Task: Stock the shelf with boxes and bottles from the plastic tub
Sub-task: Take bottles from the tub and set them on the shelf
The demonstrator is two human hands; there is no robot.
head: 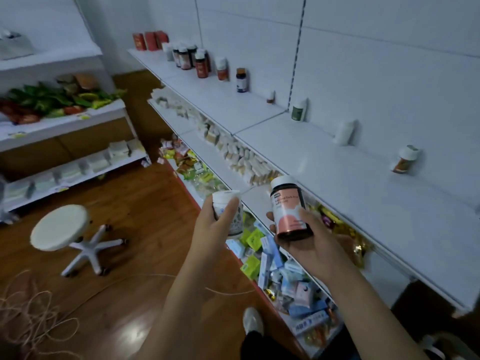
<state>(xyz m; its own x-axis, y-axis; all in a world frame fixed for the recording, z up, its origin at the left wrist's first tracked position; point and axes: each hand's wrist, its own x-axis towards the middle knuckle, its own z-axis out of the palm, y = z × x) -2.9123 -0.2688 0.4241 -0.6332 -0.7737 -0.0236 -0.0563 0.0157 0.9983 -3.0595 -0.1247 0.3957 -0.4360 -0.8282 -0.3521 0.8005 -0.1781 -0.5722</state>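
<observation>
The top shelf [324, 162] lies mostly bare toward its front edge; single bottles stand well apart along the back wall, the nearest an orange-labelled bottle [405, 160] and a white bottle [345, 133], with open gaps between.

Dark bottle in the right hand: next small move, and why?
Probably lift the dark bottle onto the top shelf at the near end of the row, past the orange bottle. The right hand already has a full grip on it, that stretch is bare, and the left hand holds a white bottle.
</observation>
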